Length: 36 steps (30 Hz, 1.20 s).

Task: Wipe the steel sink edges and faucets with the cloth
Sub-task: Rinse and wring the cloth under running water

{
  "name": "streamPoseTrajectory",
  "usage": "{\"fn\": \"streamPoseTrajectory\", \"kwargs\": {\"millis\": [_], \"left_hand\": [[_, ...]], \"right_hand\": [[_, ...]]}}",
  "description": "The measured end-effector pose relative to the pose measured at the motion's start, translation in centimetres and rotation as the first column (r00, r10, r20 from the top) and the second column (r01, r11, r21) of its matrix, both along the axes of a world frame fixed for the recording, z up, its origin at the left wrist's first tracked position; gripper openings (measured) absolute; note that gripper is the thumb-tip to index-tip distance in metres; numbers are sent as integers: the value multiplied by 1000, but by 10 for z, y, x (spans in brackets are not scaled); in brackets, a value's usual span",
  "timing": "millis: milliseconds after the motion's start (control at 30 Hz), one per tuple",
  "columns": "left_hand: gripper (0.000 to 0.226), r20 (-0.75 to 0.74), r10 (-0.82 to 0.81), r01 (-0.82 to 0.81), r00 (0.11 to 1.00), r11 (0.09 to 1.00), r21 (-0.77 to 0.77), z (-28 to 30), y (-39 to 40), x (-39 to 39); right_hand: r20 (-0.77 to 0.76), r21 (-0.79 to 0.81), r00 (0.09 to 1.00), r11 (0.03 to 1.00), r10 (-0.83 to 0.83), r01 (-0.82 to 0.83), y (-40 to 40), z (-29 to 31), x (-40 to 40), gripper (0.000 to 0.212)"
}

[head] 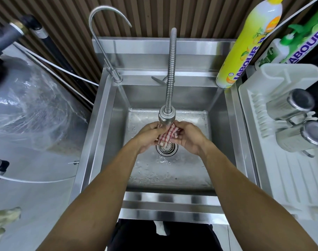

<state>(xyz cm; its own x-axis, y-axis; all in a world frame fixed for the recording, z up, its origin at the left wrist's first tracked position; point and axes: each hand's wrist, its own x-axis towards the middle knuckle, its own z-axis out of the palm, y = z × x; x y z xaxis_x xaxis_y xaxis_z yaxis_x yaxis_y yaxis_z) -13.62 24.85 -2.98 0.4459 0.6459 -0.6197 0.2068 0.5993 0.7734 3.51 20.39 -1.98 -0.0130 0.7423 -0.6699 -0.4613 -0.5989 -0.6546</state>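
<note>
A red-and-white checked cloth (168, 134) is bunched between both my hands, directly under the spray head of the flexible steel faucet (170, 73). My left hand (148, 136) grips the cloth's left side and my right hand (188, 137) grips its right side. Both hands hover over the drain (167, 148) in the wet basin of the steel sink (98, 127). A thin gooseneck faucet (107, 51) stands at the sink's back left corner. Part of the cloth is hidden by my fingers.
A yellow dish-soap bottle (245, 46) and a green one (285, 49) stand at the back right. A white drying rack (285, 160) with two steel cups (290, 105) sits right of the sink. A plastic-wrapped tank (27, 109) and white hoses lie left.
</note>
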Motion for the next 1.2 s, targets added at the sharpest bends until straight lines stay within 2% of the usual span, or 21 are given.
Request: {"fn": "streamPoseTrajectory", "kwargs": {"millis": [100,167,233,300,367,467,533,600,633,700,733,767,800,833,867,900,933,967,1033,1133,1200], "left_hand": [[32,-50,45,-44,998,999,21,0,4,1],[35,-72,109,-109,991,994,3,1,5,2],[42,-93,174,-176,980,984,-21,4,5,4],[45,-83,160,-162,984,986,-28,9,3,6],[42,-39,132,-134,990,989,-55,10,0,8],[44,9,151,-149,989,985,-91,7,-3,7],[37,-91,151,-150,984,989,19,5,-7,12],[30,-221,162,-125,962,977,170,-2,-12,21],[32,-251,152,-102,956,975,200,-3,-14,26],[43,-281,62,-18,958,988,154,-4,-15,33],[49,-345,-3,54,938,989,136,-4,-12,34],[53,-472,-68,162,879,973,163,-3,-3,32],[53,-622,-77,260,779,943,209,-2,8,26],[45,-695,-27,296,719,916,272,2,20,21],[34,-677,17,274,736,907,320,6,34,16],[26,-564,45,176,824,927,332,10,48,13],[22,-410,83,31,908,964,263,16,61,12],[22,-286,124,-84,950,985,149,19,75,13],[34,-123,200,-199,972,980,20,25,103,20],[40,-47,258,-257,965,966,14,40,131,35],[41,29,299,-298,954,954,-28,50,138,43]], "right_hand": [[-4,39,987,986,163,-162,-4,5,-2,24],[168,10,948,961,271,-276,-7,3,-7,35],[312,-12,926,975,214,-221,-8,0,-12,35],[283,31,955,994,89,-102,-8,-4,-19,25],[190,50,982,999,-16,6,-7,-7,-25,19],[23,41,998,997,-60,59,-6,-11,-29,40],[16,35,998,998,-55,54,-7,-13,-37,44],[61,3,996,998,-64,64,-6,-15,-49,34],[63,-12,994,996,-86,87,-5,-15,-55,29],[6,-34,983,982,-185,185,-4,-17,-63,23],[-41,-39,969,970,-243,241,-3,-19,-63,21],[-85,-47,953,957,-290,287,-3,-20,-61,22],[-122,-54,940,948,-319,314,-3,-22,-58,23],[-145,-63,930,941,-337,331,-3,-23,-54,26],[-162,-75,922,937,-350,342,-3,-24,-51,31],[-172,-86,919,935,-354,344,-2,-22,-50,35],[-169,-99,921,936,-350,338,0,-20,-50,38],[-163,-100,926,940,-340,327,1,-16,-50,39],[-154,-99,932,944,-327,315,5,-14,-51,43],[-145,-107,939,948,-313,300,5,-15,-51,49],[-140,-97,943,952,-303,291,0,-15,-51,42]]}}
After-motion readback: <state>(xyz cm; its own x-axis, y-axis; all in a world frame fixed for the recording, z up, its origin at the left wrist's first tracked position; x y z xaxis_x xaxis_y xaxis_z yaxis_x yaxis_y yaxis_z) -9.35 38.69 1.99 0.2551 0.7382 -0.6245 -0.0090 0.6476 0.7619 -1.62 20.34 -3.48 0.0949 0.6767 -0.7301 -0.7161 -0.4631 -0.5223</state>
